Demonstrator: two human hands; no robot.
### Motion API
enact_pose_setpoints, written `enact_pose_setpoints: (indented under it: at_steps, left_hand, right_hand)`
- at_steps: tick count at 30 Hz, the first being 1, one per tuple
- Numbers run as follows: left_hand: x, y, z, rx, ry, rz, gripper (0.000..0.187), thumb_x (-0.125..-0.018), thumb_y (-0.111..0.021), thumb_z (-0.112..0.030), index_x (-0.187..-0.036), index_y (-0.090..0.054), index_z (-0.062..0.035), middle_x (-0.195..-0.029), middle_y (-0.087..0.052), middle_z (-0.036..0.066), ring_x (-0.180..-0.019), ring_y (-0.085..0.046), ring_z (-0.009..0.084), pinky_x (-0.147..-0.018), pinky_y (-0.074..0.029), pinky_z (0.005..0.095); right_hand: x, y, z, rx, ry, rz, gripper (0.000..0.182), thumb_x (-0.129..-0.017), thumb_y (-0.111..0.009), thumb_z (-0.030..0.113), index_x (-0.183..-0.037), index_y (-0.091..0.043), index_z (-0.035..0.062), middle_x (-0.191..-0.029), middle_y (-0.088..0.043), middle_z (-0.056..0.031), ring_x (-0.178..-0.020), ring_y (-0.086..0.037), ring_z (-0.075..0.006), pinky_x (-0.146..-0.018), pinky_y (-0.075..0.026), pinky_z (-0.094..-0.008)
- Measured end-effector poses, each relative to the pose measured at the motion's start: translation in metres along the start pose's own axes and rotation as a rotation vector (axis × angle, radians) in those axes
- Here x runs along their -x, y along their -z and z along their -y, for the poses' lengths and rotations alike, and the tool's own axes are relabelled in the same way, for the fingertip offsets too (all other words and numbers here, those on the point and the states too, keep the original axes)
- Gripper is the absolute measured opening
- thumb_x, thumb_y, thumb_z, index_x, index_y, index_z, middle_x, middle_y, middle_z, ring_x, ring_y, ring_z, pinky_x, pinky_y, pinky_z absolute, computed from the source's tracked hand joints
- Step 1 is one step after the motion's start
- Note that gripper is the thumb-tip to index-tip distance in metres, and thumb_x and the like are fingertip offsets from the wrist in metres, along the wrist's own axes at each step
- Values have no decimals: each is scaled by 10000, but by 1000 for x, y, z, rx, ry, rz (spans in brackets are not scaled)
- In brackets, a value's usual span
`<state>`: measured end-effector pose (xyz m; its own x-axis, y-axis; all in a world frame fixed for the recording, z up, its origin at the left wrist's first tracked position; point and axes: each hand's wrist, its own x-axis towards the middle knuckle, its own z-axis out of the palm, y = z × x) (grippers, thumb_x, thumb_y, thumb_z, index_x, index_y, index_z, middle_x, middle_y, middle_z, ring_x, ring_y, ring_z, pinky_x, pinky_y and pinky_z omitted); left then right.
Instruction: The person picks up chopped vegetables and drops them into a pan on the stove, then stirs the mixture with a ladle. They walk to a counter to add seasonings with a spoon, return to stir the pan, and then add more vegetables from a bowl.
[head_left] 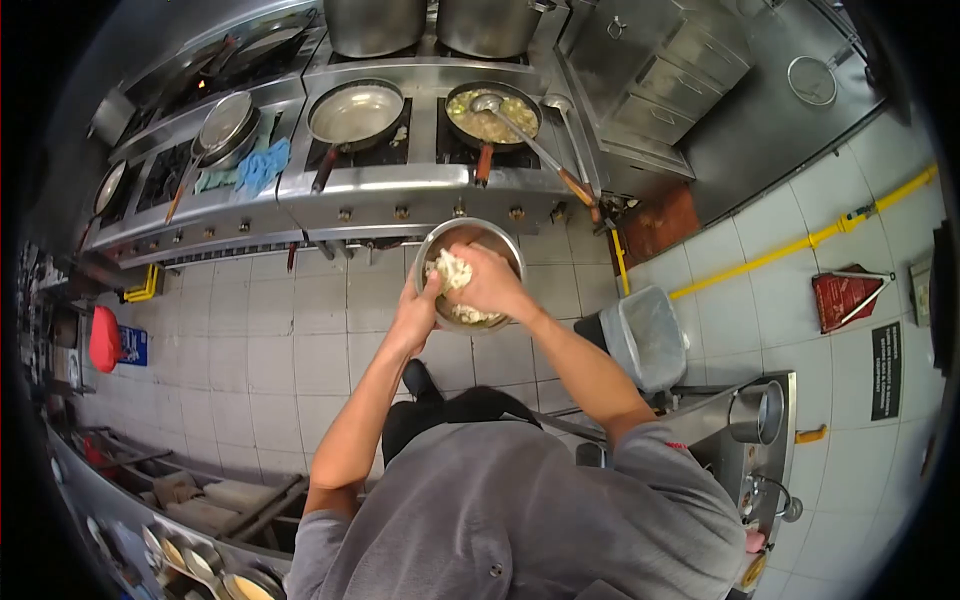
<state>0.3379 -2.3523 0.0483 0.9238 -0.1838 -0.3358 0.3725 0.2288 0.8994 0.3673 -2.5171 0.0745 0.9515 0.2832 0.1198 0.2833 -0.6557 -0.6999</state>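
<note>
A round metal bowl (510, 250) is in front of my body, with pale, crumbly food (470, 314) in its bottom. My left hand (415, 308) grips the bowl's left side, thumb over the rim. Inside the bowl, my right hand (482, 280) has its fingers closed around a clump of the same pale food (453, 270). Beyond the bowl, on the stove (400, 182), a pan of chunky food in liquid (464, 103) holds a long-handled ladle (520, 133). To its left sits a pan (355, 112) with a shiny, light interior.
Two large pots (375, 25) stand at the stove's back. Further left are stacked strainers (226, 122) and a blue cloth (263, 165). A lined bin (648, 338) stands to my right, near a sink counter (782, 440). Yellow pipe (770, 254) runs along the tiled wall.
</note>
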Motion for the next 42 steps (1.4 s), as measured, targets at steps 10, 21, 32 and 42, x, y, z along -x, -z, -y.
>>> enact_pose_setpoints:
  at_steps: [10, 21, 32, 42]
  left_hand:
    - [-189, -20, -99, 83, 124, 43, 445, -1046, -363, -333, -1408, -305, -81, -1203, -575, 182, -874, -694, 259, -525, -616, 334]
    - [-359, -44, -155, 16, -19, -370, 444, -1041, -362, -304, -1438, -251, -141, -1270, -527, 200, -941, -679, 311, -571, -641, 394]
    - [-416, -42, -151, -96, -41, -508, 492, -1045, -360, -295, -1470, -183, -121, -1228, -547, 225, -913, -687, 302, -583, -630, 391]
    - [-438, -44, -159, -514, -291, -604, 510, -1030, -395, -223, -1488, -229, -73, -1322, -492, 261, -1157, -573, 378, -928, -509, 440]
  right_hand:
    - [-206, 58, -86, -646, -173, -127, 563, -725, -760, -14, -1247, -551, -34, -1067, -680, -58, -938, -640, -120, -844, -526, -260]
    - [-412, 155, -210, -875, -134, -197, 403, -731, -699, 7, -1126, -621, 17, -1037, -700, -64, -884, -660, -139, -770, -516, -263]
    - [-425, 143, -290, 73, 94, -84, 580, -714, -784, 199, -1246, -597, 64, -1211, -625, -169, -1117, -607, -322, -943, -479, -382]
    - [-263, 164, -302, 60, -448, 265, 593, -865, -630, 181, -1387, -384, 43, -1069, -619, -301, -1077, -585, -452, -910, -458, -502]
